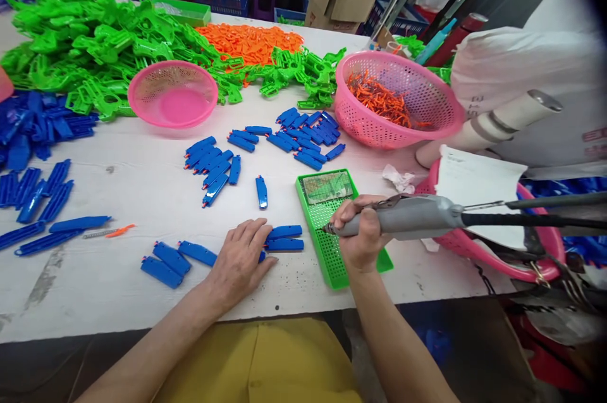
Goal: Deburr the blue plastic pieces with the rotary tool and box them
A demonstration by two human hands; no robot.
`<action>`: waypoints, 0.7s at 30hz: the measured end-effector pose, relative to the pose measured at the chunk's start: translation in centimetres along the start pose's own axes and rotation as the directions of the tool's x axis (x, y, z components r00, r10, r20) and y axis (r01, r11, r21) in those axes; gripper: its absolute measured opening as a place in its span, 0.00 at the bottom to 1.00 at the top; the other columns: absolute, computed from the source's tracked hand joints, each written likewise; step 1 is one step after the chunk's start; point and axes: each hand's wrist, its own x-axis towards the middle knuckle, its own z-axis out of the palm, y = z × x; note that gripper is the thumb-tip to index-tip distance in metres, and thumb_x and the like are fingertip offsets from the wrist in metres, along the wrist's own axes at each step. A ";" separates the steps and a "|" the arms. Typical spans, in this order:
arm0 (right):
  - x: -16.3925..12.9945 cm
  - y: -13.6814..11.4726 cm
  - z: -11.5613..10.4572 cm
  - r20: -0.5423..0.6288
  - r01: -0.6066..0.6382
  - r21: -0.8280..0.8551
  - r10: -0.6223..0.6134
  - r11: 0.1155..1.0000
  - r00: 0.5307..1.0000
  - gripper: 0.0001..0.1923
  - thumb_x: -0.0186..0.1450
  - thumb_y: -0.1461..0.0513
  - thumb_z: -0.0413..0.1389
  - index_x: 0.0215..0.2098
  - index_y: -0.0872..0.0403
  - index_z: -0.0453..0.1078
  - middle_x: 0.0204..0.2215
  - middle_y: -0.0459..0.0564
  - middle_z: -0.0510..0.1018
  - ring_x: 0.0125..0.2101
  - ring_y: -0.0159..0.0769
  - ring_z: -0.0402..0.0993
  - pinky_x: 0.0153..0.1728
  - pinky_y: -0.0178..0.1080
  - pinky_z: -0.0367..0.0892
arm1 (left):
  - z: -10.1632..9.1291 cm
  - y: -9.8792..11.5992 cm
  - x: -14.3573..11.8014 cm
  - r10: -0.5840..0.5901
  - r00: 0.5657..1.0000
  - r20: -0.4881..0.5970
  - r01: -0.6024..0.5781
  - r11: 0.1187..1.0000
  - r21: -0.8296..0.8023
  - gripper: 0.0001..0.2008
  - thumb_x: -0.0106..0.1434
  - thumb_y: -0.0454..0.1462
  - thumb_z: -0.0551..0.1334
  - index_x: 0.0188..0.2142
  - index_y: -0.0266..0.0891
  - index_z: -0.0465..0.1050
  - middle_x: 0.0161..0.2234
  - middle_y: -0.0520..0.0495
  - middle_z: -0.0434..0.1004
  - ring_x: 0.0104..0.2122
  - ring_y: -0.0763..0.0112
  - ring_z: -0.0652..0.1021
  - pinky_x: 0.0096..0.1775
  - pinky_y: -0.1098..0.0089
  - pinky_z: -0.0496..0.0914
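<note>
My left hand (239, 259) lies flat on the white table (142, 200), fingers spread over small blue plastic pieces (283, 238) near the front edge. More blue pieces (171, 259) lie just left of it. My right hand (361, 233) grips a grey powered screwdriver (408, 217), held sideways with its tip pointing left over a green perforated tray (332, 251). A cable runs from the tool to the right.
Groups of blue pieces (303, 134) lie mid-table. An empty pink basket (173, 93) and a pink basket of orange parts (396, 99) stand behind. Green parts (95, 42) and orange parts (249, 41) are heaped at the back. Another person's white sleeve (521, 80) is at right.
</note>
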 end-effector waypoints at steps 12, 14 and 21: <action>-0.3 -0.4 0.2 0.069 0.042 0.007 -0.042 0.999 0.997 0.07 0.65 0.57 0.59 0.35 0.50 0.66 0.20 0.36 0.68 0.16 0.28 0.66 0.18 0.35 0.66 | -1.4 -0.6 -1.5 0.045 0.998 -0.034 -0.044 0.998 0.034 0.12 0.72 0.34 0.56 0.54 0.39 0.68 0.49 0.40 0.77 0.48 0.56 0.75 0.47 0.57 0.72; -0.1 -1.0 0.2 0.051 0.063 0.011 -0.063 0.998 0.997 0.06 0.66 0.57 0.58 0.35 0.50 0.67 0.20 0.37 0.68 0.16 0.28 0.66 0.18 0.35 0.66 | -0.8 0.0 -0.7 0.068 0.997 -0.036 -0.067 0.997 0.041 0.11 0.73 0.34 0.56 0.53 0.38 0.69 0.46 0.41 0.77 0.45 0.57 0.75 0.45 0.58 0.72; -0.3 -4.0 0.4 0.101 0.075 0.098 -0.085 0.992 0.991 0.08 0.66 0.54 0.56 0.35 0.50 0.69 0.21 0.38 0.67 0.16 0.28 0.65 0.17 0.35 0.64 | 1.7 1.5 0.1 0.048 0.999 -0.025 -0.046 0.996 0.073 0.08 0.72 0.34 0.59 0.50 0.38 0.69 0.41 0.43 0.76 0.40 0.58 0.73 0.39 0.59 0.69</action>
